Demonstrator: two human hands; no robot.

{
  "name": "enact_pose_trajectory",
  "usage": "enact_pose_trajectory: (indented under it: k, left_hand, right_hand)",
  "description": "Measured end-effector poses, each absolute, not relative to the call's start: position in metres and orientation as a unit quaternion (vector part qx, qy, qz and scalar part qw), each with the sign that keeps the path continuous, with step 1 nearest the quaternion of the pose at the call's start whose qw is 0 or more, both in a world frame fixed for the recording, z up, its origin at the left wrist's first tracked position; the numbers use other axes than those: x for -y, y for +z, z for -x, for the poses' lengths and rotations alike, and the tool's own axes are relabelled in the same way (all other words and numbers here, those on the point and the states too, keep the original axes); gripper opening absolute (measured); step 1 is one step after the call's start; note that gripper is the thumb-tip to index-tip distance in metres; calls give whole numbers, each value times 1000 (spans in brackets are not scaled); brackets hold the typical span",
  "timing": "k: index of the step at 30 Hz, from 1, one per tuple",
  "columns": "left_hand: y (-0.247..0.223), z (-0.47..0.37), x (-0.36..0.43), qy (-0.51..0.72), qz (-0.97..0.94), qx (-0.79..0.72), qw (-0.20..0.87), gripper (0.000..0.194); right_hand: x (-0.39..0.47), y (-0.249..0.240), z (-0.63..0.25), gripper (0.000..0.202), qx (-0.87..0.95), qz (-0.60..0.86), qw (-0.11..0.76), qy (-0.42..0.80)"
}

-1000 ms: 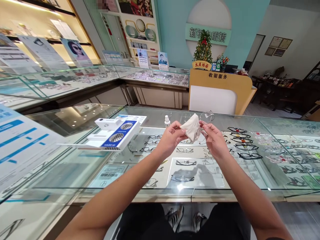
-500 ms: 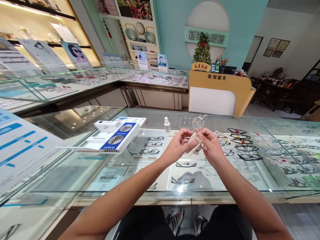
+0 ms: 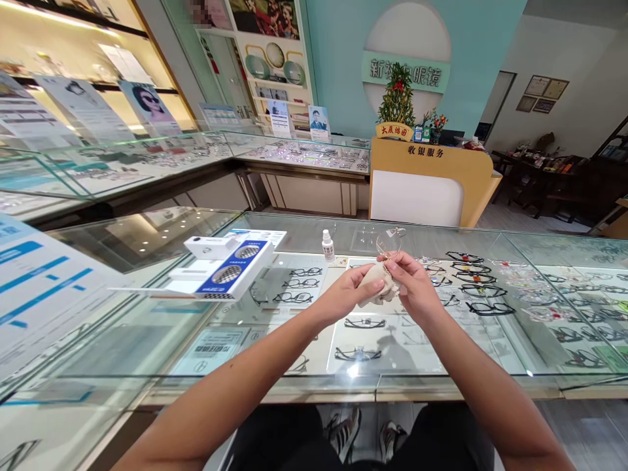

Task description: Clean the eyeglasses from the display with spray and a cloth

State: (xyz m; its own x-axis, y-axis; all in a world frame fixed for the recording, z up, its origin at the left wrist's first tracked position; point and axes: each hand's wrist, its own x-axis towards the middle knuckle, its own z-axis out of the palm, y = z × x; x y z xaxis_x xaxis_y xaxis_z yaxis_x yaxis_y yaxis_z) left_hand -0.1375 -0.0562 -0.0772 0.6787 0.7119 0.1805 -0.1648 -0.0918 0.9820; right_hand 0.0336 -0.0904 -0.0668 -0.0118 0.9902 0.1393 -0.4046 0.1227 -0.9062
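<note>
Head view: nearest, both forearms reach over the front edge of a glass counter (image 3: 338, 391), with dark frames (image 3: 360, 354) lying below inside the case. Past these, the left hand (image 3: 350, 292) pinches a bunched pale cloth (image 3: 373, 289) between thumb and fingers. The right hand (image 3: 413, 281) grasps a pair of thin-rimmed glasses (image 3: 384, 244), part of which stands up beyond the fingertips. The cloth sits between the hands, against the lower part of the glasses; fingers and folds cover the contact, so I can't tell whether it wraps both faces of a lens.

For cloth on so thin a rim, I judge a light, even pinch best, with the right fingers holding close to the part under the cloth, so the bridge and arms take no twist. Keeping a smooth fold under the left thumb should spread the pressure; loose folds could snag on a hinge.

Slightly farther, a white bottle (image 3: 328, 246) stands upright, with an open box (image 3: 235, 269) to its left. Well beyond is a yellow desk (image 3: 478, 190).
</note>
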Motion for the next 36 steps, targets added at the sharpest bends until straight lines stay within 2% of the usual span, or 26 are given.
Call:
enact_pose_trajectory:
  k: [9, 26, 31, 36]
  left_hand:
    - [-80, 137, 56, 349, -657, -204, 636, 58]
    - [-84, 135, 57, 335, -662, -249, 622, 69]
    - [-83, 135, 58, 357, -676, -237, 600, 66]
    - [-83, 138, 55, 337, -663, -206, 636, 60]
  right_hand:
    - [89, -67, -37, 46, 441, 345, 606, 565]
    - [87, -72, -38, 46, 460, 342, 584, 575]
    - [86, -71, -38, 47, 465, 334, 582, 578]
    - [87, -68, -40, 50, 464, 353, 574, 575]
